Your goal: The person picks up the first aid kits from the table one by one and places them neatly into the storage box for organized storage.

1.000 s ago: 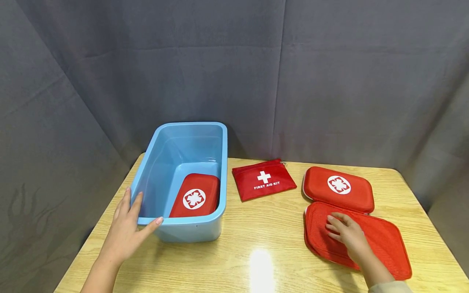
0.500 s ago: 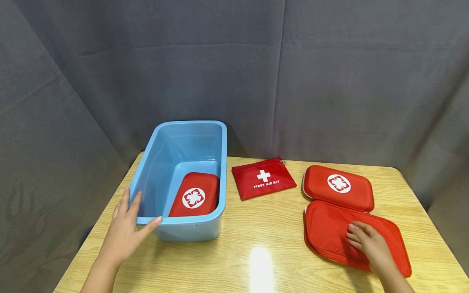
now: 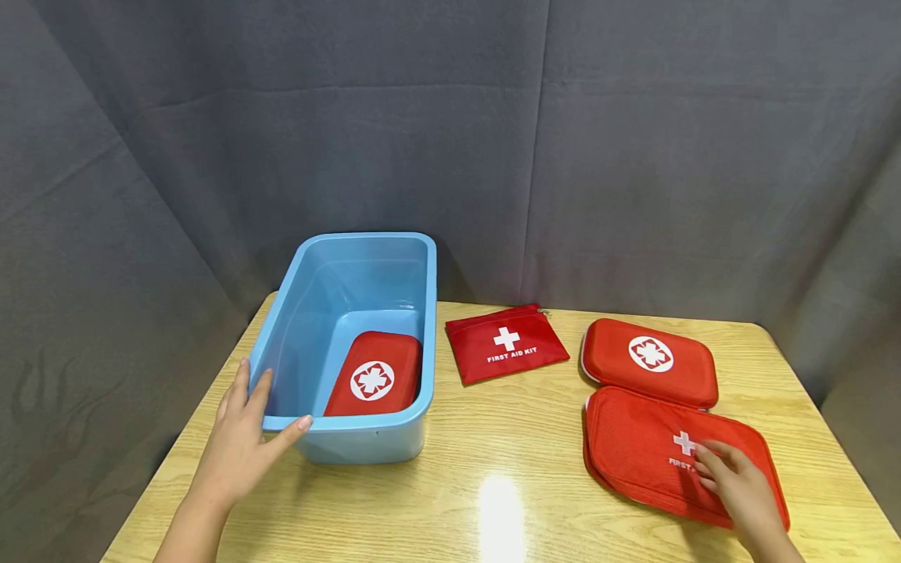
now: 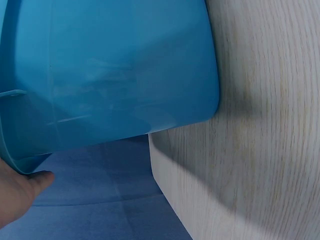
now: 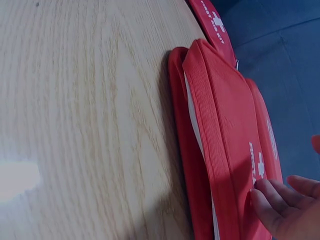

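Grey curtain (image 3: pixel 450 156) fills the upper part of the head view, behind a pale wooden worktop (image 3: pixel 556 469) where a blue bin (image 3: pixel 359 446) stands left of centre with a red case (image 3: pixel 401 363) inside. At lower left the left hand (image 3: pixel 239 446) is spread over the bin's near-left corner, fingers and thumb nearly straight on the rim. At lower right the right hand (image 3: pixel 735 485), fingers loosely bent, is over a soft red pouch (image 3: pixel 633 438) and seems to grip nothing.

With fingers so loose, a pull could let the pouch slip or sag; since its far edge meets a hard red case (image 3: pixel 690 371), a drag might shove that too. Too much weight on the rim could tilt the bin. Some of the pouch's lettering is covered, and fingertip contact is hard to judge. Another red layer shows beneath (second pouch or the same one's back, I cannot tell). The left wrist view cuts off most of the left hand at lower left.
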`<state>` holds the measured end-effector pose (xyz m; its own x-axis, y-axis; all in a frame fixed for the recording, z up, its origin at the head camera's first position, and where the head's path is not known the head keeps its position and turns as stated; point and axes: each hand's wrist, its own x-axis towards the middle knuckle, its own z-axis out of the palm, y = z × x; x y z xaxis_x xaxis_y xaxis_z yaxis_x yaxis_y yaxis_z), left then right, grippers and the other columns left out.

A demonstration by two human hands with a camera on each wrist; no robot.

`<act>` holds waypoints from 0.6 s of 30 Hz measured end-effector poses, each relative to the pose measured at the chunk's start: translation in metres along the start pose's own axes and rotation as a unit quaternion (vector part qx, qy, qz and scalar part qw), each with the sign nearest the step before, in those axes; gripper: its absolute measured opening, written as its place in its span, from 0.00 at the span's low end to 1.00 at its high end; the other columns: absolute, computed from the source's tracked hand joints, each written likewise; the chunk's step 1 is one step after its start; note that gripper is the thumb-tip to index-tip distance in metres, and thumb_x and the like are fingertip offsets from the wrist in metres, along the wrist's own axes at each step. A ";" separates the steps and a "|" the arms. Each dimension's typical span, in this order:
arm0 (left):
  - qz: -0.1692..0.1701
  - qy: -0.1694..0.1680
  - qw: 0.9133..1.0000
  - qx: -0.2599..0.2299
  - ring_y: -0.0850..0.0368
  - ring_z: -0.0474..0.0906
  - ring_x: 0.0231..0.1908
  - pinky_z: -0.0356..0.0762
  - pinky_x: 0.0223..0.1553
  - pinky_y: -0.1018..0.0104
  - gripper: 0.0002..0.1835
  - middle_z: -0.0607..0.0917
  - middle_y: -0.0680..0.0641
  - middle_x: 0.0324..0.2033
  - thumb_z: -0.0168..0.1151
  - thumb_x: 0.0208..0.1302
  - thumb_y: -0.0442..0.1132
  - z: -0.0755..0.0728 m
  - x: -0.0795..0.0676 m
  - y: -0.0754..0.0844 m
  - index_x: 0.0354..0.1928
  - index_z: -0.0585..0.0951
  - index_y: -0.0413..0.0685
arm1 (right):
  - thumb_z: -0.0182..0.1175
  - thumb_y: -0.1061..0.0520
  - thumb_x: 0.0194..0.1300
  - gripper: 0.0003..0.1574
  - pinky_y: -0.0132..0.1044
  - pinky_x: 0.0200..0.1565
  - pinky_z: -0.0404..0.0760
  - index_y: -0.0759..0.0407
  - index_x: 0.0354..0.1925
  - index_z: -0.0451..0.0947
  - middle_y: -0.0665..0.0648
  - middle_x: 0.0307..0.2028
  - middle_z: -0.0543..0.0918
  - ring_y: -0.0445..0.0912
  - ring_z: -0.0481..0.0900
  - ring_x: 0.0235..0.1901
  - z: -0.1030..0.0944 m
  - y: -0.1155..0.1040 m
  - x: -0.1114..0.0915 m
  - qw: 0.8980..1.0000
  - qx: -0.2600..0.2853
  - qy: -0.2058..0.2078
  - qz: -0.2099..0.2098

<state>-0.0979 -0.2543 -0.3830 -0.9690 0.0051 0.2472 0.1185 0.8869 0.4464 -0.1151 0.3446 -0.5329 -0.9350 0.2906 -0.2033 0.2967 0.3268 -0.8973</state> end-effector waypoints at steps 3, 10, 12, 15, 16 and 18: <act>0.002 0.000 1.000 0.000 0.34 0.45 0.58 0.53 0.46 0.35 0.44 0.43 0.35 0.63 0.57 0.51 0.57 0.000 0.001 0.000 0.61 0.56 0.33 | 0.47 0.36 0.57 0.47 0.27 0.32 0.75 0.72 0.58 0.53 0.59 0.45 0.71 0.27 0.72 0.30 -0.007 0.008 0.000 0.999 -0.025 0.016 0.018; -0.001 -0.006 1.000 0.001 0.34 0.45 0.59 0.54 0.45 0.34 0.44 0.43 0.35 0.63 0.57 0.51 0.58 0.001 0.001 0.001 0.61 0.56 0.33 | 0.45 0.32 0.54 0.50 0.27 0.27 0.74 0.68 0.60 0.54 0.66 0.49 0.69 0.26 0.69 0.26 -0.031 0.035 0.004 0.992 -0.086 0.062 0.071; -0.002 -0.008 1.000 0.002 0.34 0.44 0.59 0.54 0.45 0.34 0.44 0.43 0.35 0.63 0.56 0.51 0.58 0.001 0.001 0.001 0.61 0.56 0.33 | 0.46 0.32 0.54 0.50 0.28 0.26 0.73 0.67 0.60 0.55 0.61 0.44 0.73 0.27 0.69 0.26 -0.039 0.041 0.004 0.990 -0.093 0.076 0.077; -0.002 -0.006 1.000 0.003 0.34 0.45 0.59 0.54 0.46 0.35 0.44 0.43 0.35 0.63 0.57 0.51 0.58 0.000 0.001 0.002 0.61 0.56 0.33 | 0.46 0.31 0.53 0.49 0.29 0.26 0.72 0.67 0.58 0.57 0.49 0.34 0.75 0.26 0.67 0.24 -0.048 0.039 -0.003 0.984 -0.123 0.095 0.083; -0.002 -0.006 1.000 0.003 0.35 0.45 0.59 0.54 0.46 0.35 0.44 0.43 0.35 0.63 0.57 0.51 0.58 0.000 0.001 0.002 0.61 0.56 0.33 | 0.46 0.32 0.54 0.48 0.29 0.25 0.71 0.68 0.57 0.59 0.48 0.32 0.75 0.27 0.67 0.24 -0.050 0.034 -0.007 0.982 -0.141 0.099 0.081; 0.000 -0.004 1.000 0.003 0.35 0.45 0.59 0.54 0.46 0.35 0.44 0.43 0.35 0.63 0.57 0.50 0.58 -0.001 0.000 0.002 0.61 0.57 0.33 | 0.44 0.33 0.57 0.46 0.36 0.31 0.72 0.71 0.55 0.59 0.56 0.33 0.77 0.37 0.72 0.29 -0.050 0.019 -0.019 0.978 -0.166 0.099 0.083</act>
<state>-0.0979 -0.2524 -0.3813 -0.9705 0.0083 0.2408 0.1171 0.8897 0.4412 -0.0817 0.3905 -0.5261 -0.8222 0.5221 -0.2268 0.5194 0.5251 -0.6741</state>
